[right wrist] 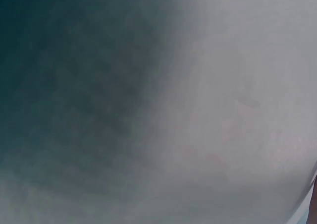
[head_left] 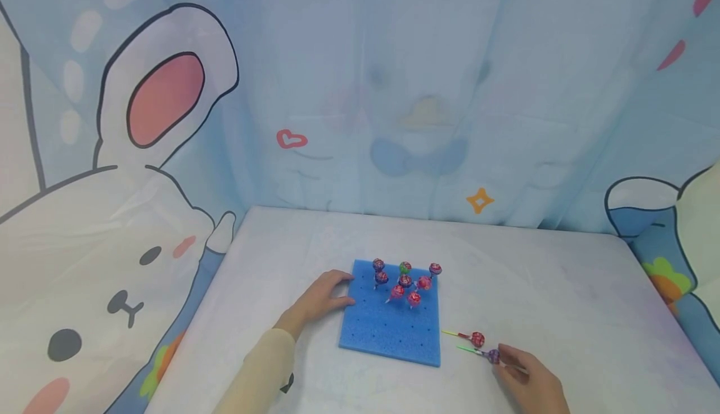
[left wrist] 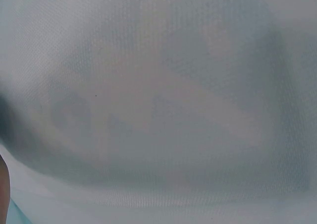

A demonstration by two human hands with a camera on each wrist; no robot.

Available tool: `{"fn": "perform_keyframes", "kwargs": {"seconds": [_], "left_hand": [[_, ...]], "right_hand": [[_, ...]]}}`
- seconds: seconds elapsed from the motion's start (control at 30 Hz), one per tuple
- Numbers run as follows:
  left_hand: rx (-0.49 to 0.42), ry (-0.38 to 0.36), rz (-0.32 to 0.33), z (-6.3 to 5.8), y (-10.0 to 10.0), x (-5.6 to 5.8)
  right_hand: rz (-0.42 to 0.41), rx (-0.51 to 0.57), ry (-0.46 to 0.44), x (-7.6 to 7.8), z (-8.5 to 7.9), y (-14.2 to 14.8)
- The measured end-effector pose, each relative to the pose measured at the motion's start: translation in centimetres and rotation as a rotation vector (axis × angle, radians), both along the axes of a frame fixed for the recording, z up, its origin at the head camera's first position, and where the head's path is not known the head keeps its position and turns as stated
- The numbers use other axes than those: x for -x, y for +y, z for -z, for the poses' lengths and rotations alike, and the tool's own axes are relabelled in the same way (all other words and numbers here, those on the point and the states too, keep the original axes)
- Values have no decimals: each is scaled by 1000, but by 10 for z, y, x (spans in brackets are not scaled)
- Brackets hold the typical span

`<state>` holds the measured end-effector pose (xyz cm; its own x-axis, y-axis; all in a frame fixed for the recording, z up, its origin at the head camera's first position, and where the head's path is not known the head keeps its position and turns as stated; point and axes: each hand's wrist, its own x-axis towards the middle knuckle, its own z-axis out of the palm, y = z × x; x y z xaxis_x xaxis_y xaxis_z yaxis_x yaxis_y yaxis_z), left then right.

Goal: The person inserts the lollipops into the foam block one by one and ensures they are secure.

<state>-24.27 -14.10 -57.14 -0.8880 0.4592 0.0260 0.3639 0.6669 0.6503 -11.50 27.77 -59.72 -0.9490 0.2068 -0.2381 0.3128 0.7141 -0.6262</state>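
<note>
A blue foam board (head_left: 388,336) with rows of small holes lies on the table. Several wrapped lollipops (head_left: 414,300) stand in its far part, mostly purple, red and pink, one green. My left hand (head_left: 323,295) rests at the board's left edge, thumb and fingers spread against it. To the right of the board lie a red lollipop (head_left: 477,339) with a yellow stick and a purple lollipop (head_left: 493,356) with a green stick. Thumb and forefinger of my right hand (head_left: 531,379) are parted around the purple head. A thin pale stick (head_left: 514,368) shows between them. Both wrist views show only blurred cloth.
A pale cloth covers the table (head_left: 304,239). Behind it hangs a light blue curtain (head_left: 427,57) with cartoon prints, and a printed rabbit (head_left: 112,245) fills the left side. A small dark object (head_left: 287,383) shows beside my left sleeve.
</note>
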Motion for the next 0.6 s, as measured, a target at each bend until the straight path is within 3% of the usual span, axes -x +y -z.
{"fn": "perform_keyframes", "kwargs": {"seconds": [0.33,0.6], "left_hand": [[3,-4,-5,1,0,0],[19,-13,-7,1,-1,1]], "right_hand": [[-51,-75,33,4,2,-2],[-96,-115,69,4,-6,-3]]}}
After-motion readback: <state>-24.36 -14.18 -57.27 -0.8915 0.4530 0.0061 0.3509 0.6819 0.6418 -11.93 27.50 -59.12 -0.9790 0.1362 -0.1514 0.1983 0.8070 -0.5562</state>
